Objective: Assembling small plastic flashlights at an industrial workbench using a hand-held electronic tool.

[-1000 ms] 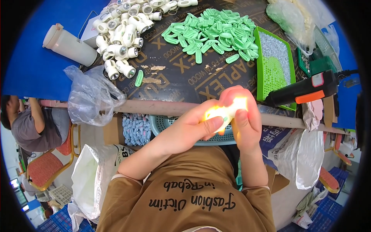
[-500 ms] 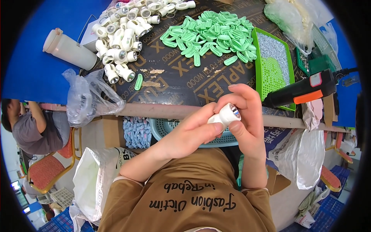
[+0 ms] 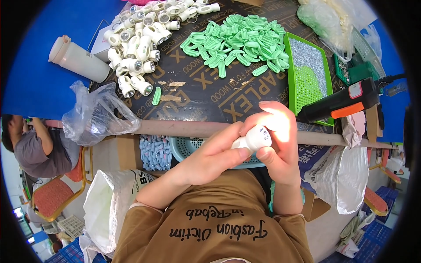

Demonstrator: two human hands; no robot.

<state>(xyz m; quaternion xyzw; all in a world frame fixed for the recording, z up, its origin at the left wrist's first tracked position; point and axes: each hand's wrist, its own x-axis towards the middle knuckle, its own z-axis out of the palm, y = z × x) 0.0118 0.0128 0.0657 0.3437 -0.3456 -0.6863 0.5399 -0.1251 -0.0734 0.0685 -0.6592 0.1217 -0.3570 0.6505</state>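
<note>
A small white flashlight [image 3: 258, 139] is held up between my hands in front of my body, and it is lit. My left hand [image 3: 218, 148] is closed on its handle end, with the thumb pressed along the near side. Around the flashlight's head, my right hand [image 3: 284, 144] curls with its thumb at the lower rim and fingers behind. A bright glare covers the right fingers. Beyond my hands, on the dark board [image 3: 193, 103], lies a single green plastic piece [image 3: 157, 95]. A heap of similar white flashlights [image 3: 142, 46] is at the far left.
Green plastic pieces [image 3: 245, 41] are heaped at the far middle. A green tray [image 3: 287, 87] of small metal parts and a black electric screwdriver [image 3: 337, 103] lie right. A plastic bag [image 3: 98, 116] and white bottle [image 3: 79, 59] stand left. Below the edge is a blue basket [image 3: 177, 147].
The flashlight has come on, throwing glare over my right fingers. Its head has turned away toward the right, so the reflector no longer shows.
</note>
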